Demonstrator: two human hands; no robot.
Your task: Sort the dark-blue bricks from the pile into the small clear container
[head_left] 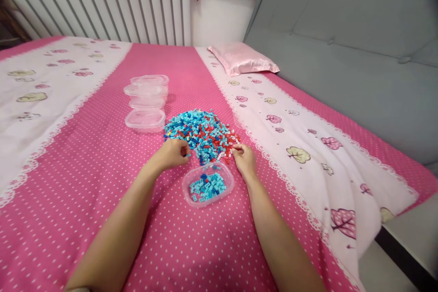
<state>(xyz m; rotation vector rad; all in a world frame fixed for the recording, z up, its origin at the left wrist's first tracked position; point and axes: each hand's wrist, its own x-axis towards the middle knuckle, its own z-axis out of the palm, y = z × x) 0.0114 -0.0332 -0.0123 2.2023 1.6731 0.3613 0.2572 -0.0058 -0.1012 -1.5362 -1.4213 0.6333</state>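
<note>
A heap of small building bricks [201, 130] in light blue, dark blue, red and white lies on the bed. At its near left edge my left hand [174, 153] is closed, fingers curled down, with a blue brick [187, 155] showing at the fingertips. My right hand [245, 159] is at the heap's right edge, thumb and forefinger pinched together beside red and white bricks; what they hold, if anything, is too small to make out. Between my wrists stands a clear plastic container [187, 197] with mostly light blue bricks, a few dark blue and a red one inside.
Several clear plastic containers [145, 118] stand in a row behind the heap's left side. A pink pillow [242, 58] lies farther back on the patterned bedspread [112, 146]. A grey padded headboard [342, 50] rises on the right, and a white radiator [102, 4] is along the wall.
</note>
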